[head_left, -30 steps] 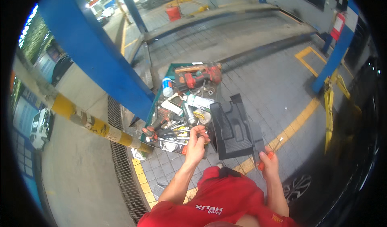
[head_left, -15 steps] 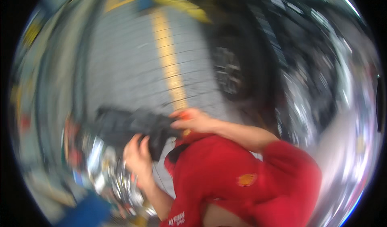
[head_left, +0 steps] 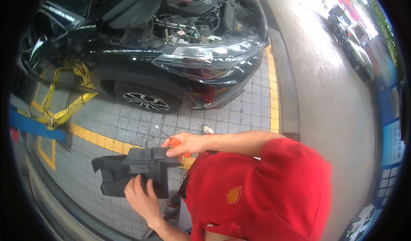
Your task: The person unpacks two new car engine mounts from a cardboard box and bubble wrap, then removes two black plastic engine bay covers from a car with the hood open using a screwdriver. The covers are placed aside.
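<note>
In front of my red shirt I hold a black plastic cover (head_left: 148, 168) with ribbed, mesh-like patches and a stepped outline. My right hand (head_left: 188, 144) grips its near upper corner, thumb on top. An orange-red object (head_left: 174, 142), perhaps a tool handle, is also held in that hand; most of it is hidden by the fingers. My left hand (head_left: 142, 198) holds the cover's lower side, with fingertips lying on the mesh face and the thumb hidden or hard to make out.
A black car (head_left: 128, 54) stands ahead with its engine bay (head_left: 192, 22) exposed. Yellow lift arms (head_left: 70, 106) on a blue base (head_left: 36, 125) reach beside its wheel (head_left: 147, 101). A yellow line (head_left: 102, 141) crosses the tiled floor. Parked vehicles and blue panels (head_left: 389, 108) line the right.
My view has swung round toward the car's front, with the engine bay now showing and the blur gone. Both hands still hold the cover.
</note>
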The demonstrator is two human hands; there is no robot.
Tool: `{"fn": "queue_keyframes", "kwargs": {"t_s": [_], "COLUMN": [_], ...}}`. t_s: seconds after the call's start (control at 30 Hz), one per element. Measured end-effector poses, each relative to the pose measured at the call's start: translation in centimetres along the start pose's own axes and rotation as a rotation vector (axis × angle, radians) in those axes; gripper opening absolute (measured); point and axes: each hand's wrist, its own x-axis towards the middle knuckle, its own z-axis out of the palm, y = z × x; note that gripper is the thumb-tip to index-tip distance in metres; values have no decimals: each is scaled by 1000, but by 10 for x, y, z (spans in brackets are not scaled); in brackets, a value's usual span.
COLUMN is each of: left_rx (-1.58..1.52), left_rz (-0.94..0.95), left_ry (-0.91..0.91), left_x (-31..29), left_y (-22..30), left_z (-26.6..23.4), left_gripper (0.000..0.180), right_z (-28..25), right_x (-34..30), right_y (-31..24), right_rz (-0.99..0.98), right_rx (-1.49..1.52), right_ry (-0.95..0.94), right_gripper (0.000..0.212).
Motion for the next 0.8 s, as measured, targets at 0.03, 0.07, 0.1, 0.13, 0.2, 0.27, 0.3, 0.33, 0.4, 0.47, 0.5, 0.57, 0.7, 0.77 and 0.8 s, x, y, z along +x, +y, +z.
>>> {"fn": "queue_keyframes", "kwargs": {"t_s": [0.03, 0.07, 0.1, 0.13, 0.2, 0.27, 0.3, 0.33, 0.4, 0.47, 0.5, 0.57, 0.7, 0.77, 0.8], "left_rx": [-60, -130, -183, -181, -232, -354, -403, -456, -476, -489, -490, -476, -468, -492, -477], "left_rz": [0, -30, -32, 28, 97, 66, 51, 18, 47, 73, 91, 105, 59, 23, 21], "left_ry": [76, 147, 219, 317, 514, 540, 539, 542, 467, 381, 332, 284, 191, 159, 133], "left_x": [11, 19, 28, 36, 54, 71, 81, 91, 113, 135, 145, 162, 185, 195, 199], "left_y": [16, 28, 42, 55, 83, 115, 131, 147, 177, 200, 210, 225, 242, 241, 238], "left_z": [3, 5, 8, 13, 28, 50, 64, 79, 110, 132, 140, 159, 189, 206, 214], "left_gripper": [35, 34, 26, 24, 21, 18, 17, 16, 15, 15, 15, 16, 17, 17, 17], "right_z": [-24, -44, -69, -96, -148, -207, -235, -262, -309, -354, -378, -422, -520, -573, -597], "right_x": [-4, -13, -25, -39, -64, -94, -111, -126, -155, -177, -186, -201, -208, -210, -212], "right_y": [-5, -10, -19, -28, -47, -67, -76, -84, -98, -118, -129, -149, -181, -194, -196], "right_rz": [-43, -53, -65, -106, -96, -127, -227, -211, -379, -462, -495, -592, -654, -674, -659], "right_rx": [52, 57, 58, 67, 123, 131, 160, 171, 248, 300, 321, 292, 236, 228, 207], "right_ry": [-4, 29, 63, 60, 206, 284, 281, 356, 499, 595, 618, 661, 996, 1019, 1082], "right_gripper": [50, 52, 54, 56, 61, 60, 58, 56, 53, 53, 52, 53, 48, 49, 48]}}
